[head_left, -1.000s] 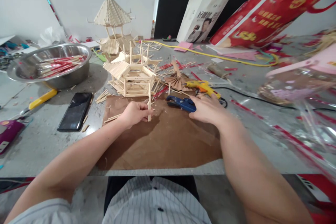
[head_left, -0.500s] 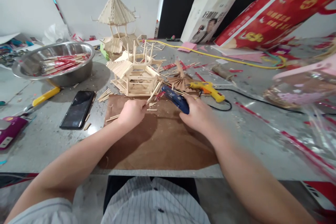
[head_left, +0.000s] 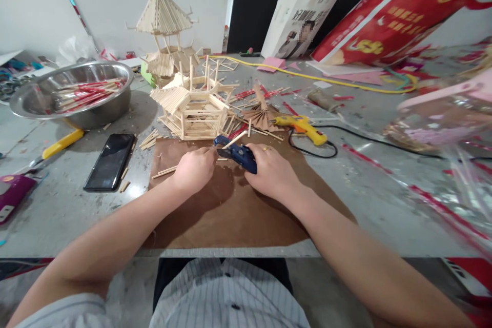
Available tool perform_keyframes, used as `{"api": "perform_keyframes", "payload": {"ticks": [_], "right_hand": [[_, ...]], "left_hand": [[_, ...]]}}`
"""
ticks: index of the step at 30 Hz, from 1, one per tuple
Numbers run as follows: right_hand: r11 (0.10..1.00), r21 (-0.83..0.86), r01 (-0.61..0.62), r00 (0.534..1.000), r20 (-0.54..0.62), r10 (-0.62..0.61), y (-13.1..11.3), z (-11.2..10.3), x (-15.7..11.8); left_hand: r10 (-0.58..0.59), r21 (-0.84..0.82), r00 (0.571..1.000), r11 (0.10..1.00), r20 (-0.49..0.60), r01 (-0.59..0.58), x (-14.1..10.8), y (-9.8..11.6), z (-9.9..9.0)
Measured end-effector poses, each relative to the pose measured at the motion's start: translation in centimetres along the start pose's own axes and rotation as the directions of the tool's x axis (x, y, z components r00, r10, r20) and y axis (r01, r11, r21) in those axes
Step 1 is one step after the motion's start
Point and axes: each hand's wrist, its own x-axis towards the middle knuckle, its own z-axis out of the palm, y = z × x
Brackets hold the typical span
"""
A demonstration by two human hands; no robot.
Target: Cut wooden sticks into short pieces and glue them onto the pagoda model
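Thin stick (head_left: 236, 139) pinched in your left hand (head_left: 195, 168), its free end slanting up past the head of the blue cutter (head_left: 243, 156); your right hand (head_left: 271, 170) is wrapped round the cutter's grip. Steel basin (head_left: 117, 110), off left, holds red-and-pale sticks (head_left: 87, 96). Both hands low over brown sheet (head_left: 238, 218), backs upward, forearms angled inward.

The dark-blue, plier-like hand tool (head_left: 243, 157) slants, its head toward the upper left; a thin, pale wooden stick (head_left: 236, 139) crosses it, tilting up rightward.
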Motion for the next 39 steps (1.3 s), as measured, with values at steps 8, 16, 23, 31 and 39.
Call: {"api": "perform_keyframes", "payload": {"ticks": [8,16,23,31,39], "right_hand": [[0.998,-0.05,0.024,1.0,0.019,-0.024,-0.5,0.0,0.1],[0.994,-0.107,-0.003,0.998,0.062,0.01,-1.1,-0.6,-0.2],[0.99,-0.144,-0.001,0.962,0.27,0.04,-1.1,-2.7,-0.5],[0.992,-0.035,-0.122,0.861,0.493,0.123,-0.5,-3.2,-1.2],[0.978,0.014,-0.21,0.756,0.636,0.154,-0.9,-3.0,0.2]], "left_hand": [[0.045,0.011,0.999,0.999,0.027,-0.045,0.0,0.2,0.3],[0.036,-0.052,0.999,0.998,0.004,-0.036,-0.1,0.2,0.3],[-0.009,-0.199,0.998,0.98,0.067,0.022,-0.2,0.9,-0.1],[0.087,-0.458,0.972,0.889,0.217,0.023,-0.1,1.6,-0.2],[0.078,-0.601,0.916,0.776,0.393,0.192,0.4,0.7,0.4]]}}
